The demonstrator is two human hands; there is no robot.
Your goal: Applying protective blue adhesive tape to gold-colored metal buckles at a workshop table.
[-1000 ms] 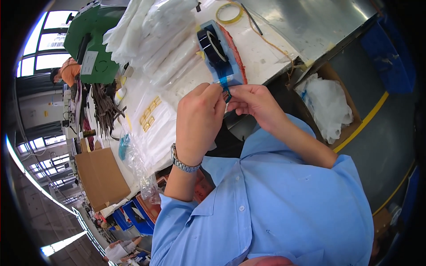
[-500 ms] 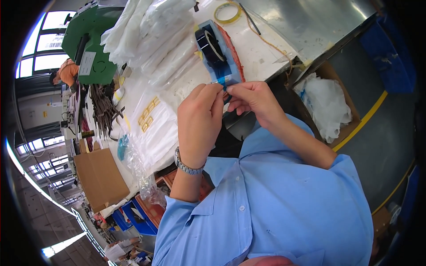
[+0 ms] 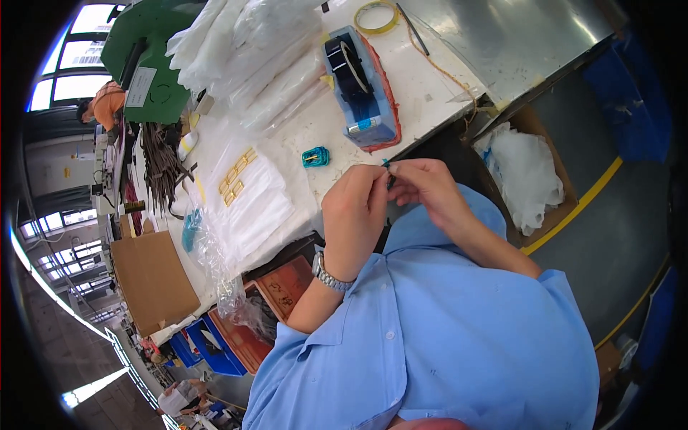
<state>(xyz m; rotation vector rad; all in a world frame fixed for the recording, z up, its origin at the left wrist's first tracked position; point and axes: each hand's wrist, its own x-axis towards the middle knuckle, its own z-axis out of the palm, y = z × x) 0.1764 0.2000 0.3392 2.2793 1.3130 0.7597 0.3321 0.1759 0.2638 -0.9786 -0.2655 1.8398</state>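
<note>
At the table's front edge, my left hand [image 3: 354,211] and my right hand [image 3: 433,193] meet with their fingertips pinched. Between them is a short dark strip with a bit of teal tape [image 3: 386,164] on it; most of it is hidden by my fingers. Just beyond stands a blue tape dispenser [image 3: 390,93] with a dark blue roll [image 3: 347,72]. A small teal-wrapped piece with a gold-coloured part [image 3: 315,157] lies on the table left of the dispenser. Several gold-coloured metal frames [image 3: 235,179] rest in rows on a white sheet [image 3: 261,215].
White plastic bags [image 3: 247,54] are heaped at the back, near a green machine [image 3: 154,64]. A yellow tape roll [image 3: 376,17] lies behind the dispenser. A cardboard box with clear plastic [image 3: 523,175] stands at right. Orange bins [image 3: 287,283] sit below the table's edge. A person in orange [image 3: 107,104] is far left.
My hands have moved away from the dispenser toward me, and the teal tape is now apart from it. The teal-wrapped piece on the table, hidden before by my left hand, now shows.
</note>
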